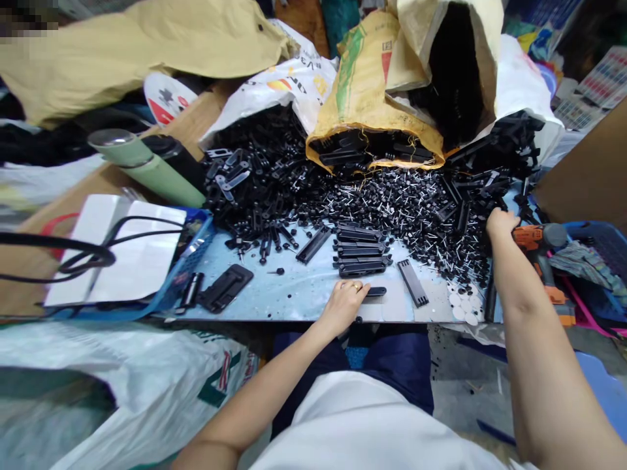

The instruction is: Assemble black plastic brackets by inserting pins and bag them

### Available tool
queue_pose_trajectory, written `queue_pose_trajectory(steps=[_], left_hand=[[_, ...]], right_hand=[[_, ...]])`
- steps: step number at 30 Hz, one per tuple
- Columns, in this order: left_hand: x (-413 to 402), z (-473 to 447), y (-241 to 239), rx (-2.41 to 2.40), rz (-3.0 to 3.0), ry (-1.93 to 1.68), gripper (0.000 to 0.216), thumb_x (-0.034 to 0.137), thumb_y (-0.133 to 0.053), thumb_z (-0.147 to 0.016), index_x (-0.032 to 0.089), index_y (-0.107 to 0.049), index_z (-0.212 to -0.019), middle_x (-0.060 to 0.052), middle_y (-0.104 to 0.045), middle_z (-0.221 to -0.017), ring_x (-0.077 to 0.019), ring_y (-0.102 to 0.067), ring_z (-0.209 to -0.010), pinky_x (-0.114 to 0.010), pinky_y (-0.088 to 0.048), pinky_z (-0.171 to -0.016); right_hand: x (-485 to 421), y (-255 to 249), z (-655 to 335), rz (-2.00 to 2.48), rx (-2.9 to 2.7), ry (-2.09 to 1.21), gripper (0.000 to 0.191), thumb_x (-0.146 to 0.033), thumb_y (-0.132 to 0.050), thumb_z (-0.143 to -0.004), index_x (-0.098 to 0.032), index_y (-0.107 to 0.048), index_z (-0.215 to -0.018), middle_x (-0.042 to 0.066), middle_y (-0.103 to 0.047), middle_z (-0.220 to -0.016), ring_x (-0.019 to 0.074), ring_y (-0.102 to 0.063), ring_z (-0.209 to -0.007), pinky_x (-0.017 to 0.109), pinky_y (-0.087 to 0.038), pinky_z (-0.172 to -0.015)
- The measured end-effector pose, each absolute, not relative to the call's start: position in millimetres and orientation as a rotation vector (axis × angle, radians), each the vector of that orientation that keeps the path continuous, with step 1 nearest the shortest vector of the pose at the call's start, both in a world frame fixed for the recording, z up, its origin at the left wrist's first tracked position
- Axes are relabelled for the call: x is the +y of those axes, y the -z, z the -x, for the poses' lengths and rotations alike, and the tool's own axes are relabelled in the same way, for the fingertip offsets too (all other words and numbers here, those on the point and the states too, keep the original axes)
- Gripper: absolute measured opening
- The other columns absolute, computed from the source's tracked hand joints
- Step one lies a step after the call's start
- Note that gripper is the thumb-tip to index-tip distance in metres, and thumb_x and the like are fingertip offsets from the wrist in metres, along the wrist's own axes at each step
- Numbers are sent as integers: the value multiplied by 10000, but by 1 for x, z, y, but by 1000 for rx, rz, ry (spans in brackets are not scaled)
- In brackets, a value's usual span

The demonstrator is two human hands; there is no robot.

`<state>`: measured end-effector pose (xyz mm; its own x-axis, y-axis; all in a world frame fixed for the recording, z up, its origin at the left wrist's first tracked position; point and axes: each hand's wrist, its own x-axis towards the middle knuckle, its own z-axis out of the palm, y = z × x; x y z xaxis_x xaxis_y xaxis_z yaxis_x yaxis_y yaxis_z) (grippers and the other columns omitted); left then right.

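My left hand [345,301] is closed on one end of a slim black plastic piece [376,292] at the table's front edge. Just beyond it lies a stack of long black plastic bars [362,251]. One loose bar [413,282] rests to the right, and another bar [313,244] is left of the stack. At the right end of the table, my right hand [502,223] is beside an orange and grey power drill [531,236], near a heap of black parts [522,140]. Its fingers are mostly hidden, so what it touches is unclear.
Small black pieces with metal pins [392,202] cover the table's middle, below a yellow sack [365,91]. A blue basket [208,238] and a green flask [161,173] stand on the left. A flat black part [226,288] lies near the basket. White discs [464,305] lie front right.
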<state>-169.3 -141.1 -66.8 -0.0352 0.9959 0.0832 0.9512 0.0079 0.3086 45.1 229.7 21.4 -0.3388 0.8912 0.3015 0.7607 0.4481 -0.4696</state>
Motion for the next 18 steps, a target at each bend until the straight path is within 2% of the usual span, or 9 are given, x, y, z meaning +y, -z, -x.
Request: queue_pose_trajectory(steps=[2, 4, 6, 8, 10, 13, 15, 16, 18], left_hand=[[-145, 173, 68, 2115, -1965, -491, 420, 19, -401, -789, 179, -555, -1145, -111, -613, -1003, -225, -564, -971, -396, -449, -849], [-145, 174, 69, 2100, -1813, -702, 371, 139, -464, -825, 187, -522, -1189, -124, -577, -1107, -248, -524, -1067, -423, -436, -893], [-137, 173, 66, 2017, -1579, -1035, 440, 301, -509, -838, 205, -448, -1263, -130, -513, -1223, -248, -489, -1130, -420, -431, -919], [-126, 171, 60, 1817, -1248, -1363, 515, 424, -487, -841, 223, -379, -1303, -121, -498, -1242, -214, -542, -1065, -372, -468, -868], [-115, 171, 53, 1577, -891, -1562, 524, 502, -461, -833, 208, -396, -1262, -101, -569, -1109, -164, -617, -864, -307, -505, -733], [-111, 175, 43, 1418, -588, -1674, 500, 550, -574, -735, 154, -500, -1032, -21, -600, -747, -98, -565, -537, -225, -452, -515], [-116, 177, 39, 1483, -604, -1685, 450, 524, -645, -677, 154, -504, -890, 29, -551, -603, -76, -488, -426, -204, -393, -433], [-120, 176, 37, 1534, -660, -1655, 420, 513, -647, -676, 160, -499, -849, 43, -534, -566, -74, -466, -398, -203, -378, -415], [-127, 171, 36, 1647, -838, -1533, 365, 492, -628, -702, 168, -507, -821, 42, -544, -563, -92, -494, -418, -218, -405, -438]], right_hand=[[217, -32, -38, 1404, -2100, -233, 222, -208, -474, -851, -170, -485, -633, 179, -595, -836, 317, -467, -1119, 539, -312, -876], [184, -39, -24, 1256, -2102, -268, 130, -237, -568, -786, -192, -490, -693, 139, -600, -876, 310, -503, -1085, 519, -341, -910], [134, -37, -6, 989, -2051, -499, 153, -282, -625, -743, -210, -491, -753, 107, -612, -942, 255, -563, -988, 458, -409, -901], [76, -25, 13, 839, -1848, -944, 222, -371, -643, -733, -223, -483, -773, 70, -634, -920, 192, -609, -809, 386, -500, -755], [28, -6, 24, 786, -1735, -1363, 313, -484, -637, -710, -226, -468, -767, 38, -649, -849, 151, -597, -617, 355, -516, -631], [-3, 13, 25, 746, -1749, -1702, 439, -634, -478, -762, -238, -497, -949, 58, -655, -932, 176, -629, -752, 362, -513, -694], [-2, 16, 21, 739, -1925, -1748, 508, -664, -376, -796, -237, -511, -1035, 74, -647, -986, 199, -614, -900, 369, -493, -765], [1, 16, 18, 747, -2068, -1714, 516, -663, -401, -786, -230, -528, -1038, 75, -644, -993, 206, -603, -930, 365, -482, -783], [4, 17, 17, 744, -2382, -1596, 513, -622, -567, -705, -215, -559, -1016, 60, -643, -954, 205, -599, -883, 340, -471, -767]])
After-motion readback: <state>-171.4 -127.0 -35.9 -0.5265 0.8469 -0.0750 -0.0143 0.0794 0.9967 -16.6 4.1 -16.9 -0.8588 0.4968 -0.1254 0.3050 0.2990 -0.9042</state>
